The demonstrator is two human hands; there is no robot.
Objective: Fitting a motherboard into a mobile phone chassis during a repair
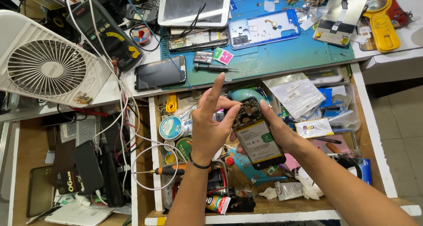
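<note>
An opened smartphone (257, 138) with its back cover off shows a battery and circuit board. My right hand (277, 127) cradles it from underneath, above an open drawer. My left hand (210, 124) pinches at the phone's upper left edge with the thumb and a bent finger, while the index finger points straight up. A black band circles my left wrist.
A blue work mat (282, 54) on the bench carries a blue phone frame (263, 27), a white tablet (194, 5), a dark phone (160, 73) and a screwdriver (216, 68). A white fan (46, 63) and multimeter (109, 32) sit left. The drawer (152, 133) holds tins, bags and tools.
</note>
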